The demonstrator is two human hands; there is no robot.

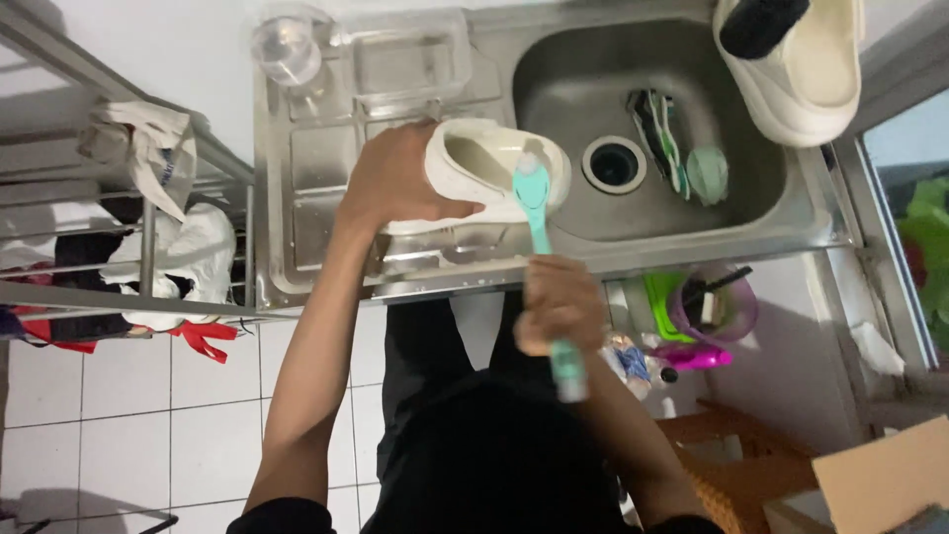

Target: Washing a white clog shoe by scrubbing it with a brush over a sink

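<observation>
Left hand [390,183] grips cream shoe [494,168] at heel, tilted over sink [554,89] edge, opening exposed for scrubbing. Right hand [559,302] clenches teal brush [539,213], bristles on shoe rim. Second shoe [801,74] rests on sink corner.

A stainless steel sink unit [297,287] stands against a pale wall [178,44]. White square floor tiles [129,415] lie below. A metal rack [148,247] holding crumpled cloths stands to one side; a window frame [890,247] and cardboard box [880,480] opposite.
</observation>
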